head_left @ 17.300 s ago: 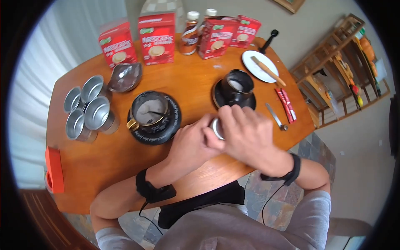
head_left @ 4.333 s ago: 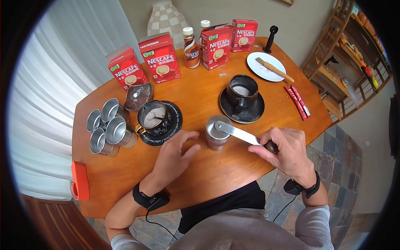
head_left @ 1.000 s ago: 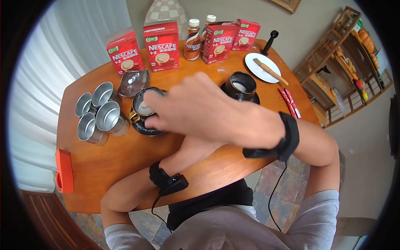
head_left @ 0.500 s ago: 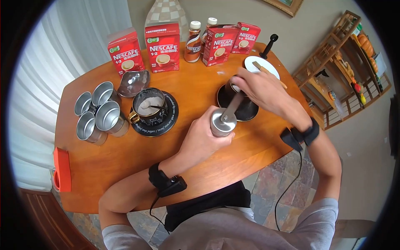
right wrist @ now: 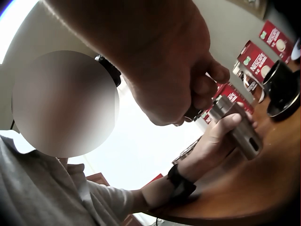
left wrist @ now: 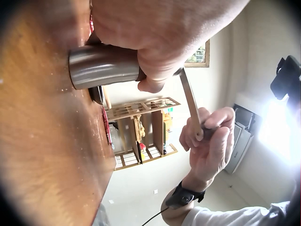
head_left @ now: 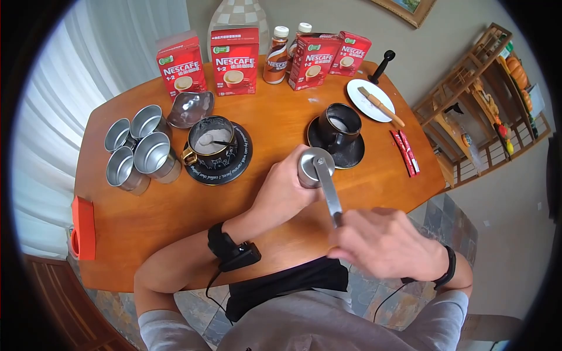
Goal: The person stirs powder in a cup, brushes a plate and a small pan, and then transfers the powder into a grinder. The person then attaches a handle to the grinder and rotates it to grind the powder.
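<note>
A silver hand grinder [head_left: 309, 169] is held round its body by the left hand [head_left: 283, 186], near the front of the table. The crank arm [head_left: 329, 192] points toward the person, and the right hand [head_left: 383, 243] grips the knob at its end. In the left wrist view the steel body [left wrist: 106, 66] shows below the left hand [left wrist: 155, 35], and the right hand's fingers curl round the dark knob [left wrist: 209, 133]. The right wrist view shows the grinder [right wrist: 242, 134] tilted in that picture, with the left hand [right wrist: 211, 146] round it.
Left of the grinder, a black cup [head_left: 209, 140] with white powder and a spoon stands on its saucer; another black cup [head_left: 338, 127] stands behind the grinder. Metal cups [head_left: 153, 155], red boxes [head_left: 235, 67], a white plate [head_left: 366, 108] with a brush and red sachets [head_left: 405, 153] surround them.
The crank has swung from the far side of the grinder to the near side, and the right hand has moved with it toward the person. The left hand keeps its hold.
</note>
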The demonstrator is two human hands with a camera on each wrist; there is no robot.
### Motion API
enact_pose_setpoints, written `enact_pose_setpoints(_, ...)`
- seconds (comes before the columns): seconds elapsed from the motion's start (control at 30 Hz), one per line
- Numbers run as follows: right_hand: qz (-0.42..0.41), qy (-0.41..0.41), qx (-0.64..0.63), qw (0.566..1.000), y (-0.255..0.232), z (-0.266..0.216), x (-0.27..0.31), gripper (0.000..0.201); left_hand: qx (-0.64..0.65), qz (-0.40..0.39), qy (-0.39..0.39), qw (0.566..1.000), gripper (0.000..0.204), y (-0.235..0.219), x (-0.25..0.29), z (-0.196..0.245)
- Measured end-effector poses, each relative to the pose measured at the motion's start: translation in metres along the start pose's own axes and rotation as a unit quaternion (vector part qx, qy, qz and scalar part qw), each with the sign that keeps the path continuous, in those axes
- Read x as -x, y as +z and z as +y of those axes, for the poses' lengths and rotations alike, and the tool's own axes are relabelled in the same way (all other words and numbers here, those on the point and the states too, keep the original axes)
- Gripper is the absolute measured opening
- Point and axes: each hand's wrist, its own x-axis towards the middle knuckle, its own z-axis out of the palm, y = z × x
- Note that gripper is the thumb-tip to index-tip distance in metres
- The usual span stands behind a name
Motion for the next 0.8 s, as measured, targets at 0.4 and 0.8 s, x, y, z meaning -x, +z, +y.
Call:
enact_pose_setpoints(0.4, 0.082, -0.119, 0.073, 0.987, 0.035, 0.033, -0.15, 0.027, 0.004, -0.059, 0.039, 0.997, 0.047, 0.002, -0.006, -0.025)
enact_pose_setpoints(0.8, 0.068, 0.171, 0.028, 0.983, 0.008, 0.144, -0.067, 0.028, 0.002, -0.022, -0.011, 1.0, 0.045, -0.003, -0.001, -0.003)
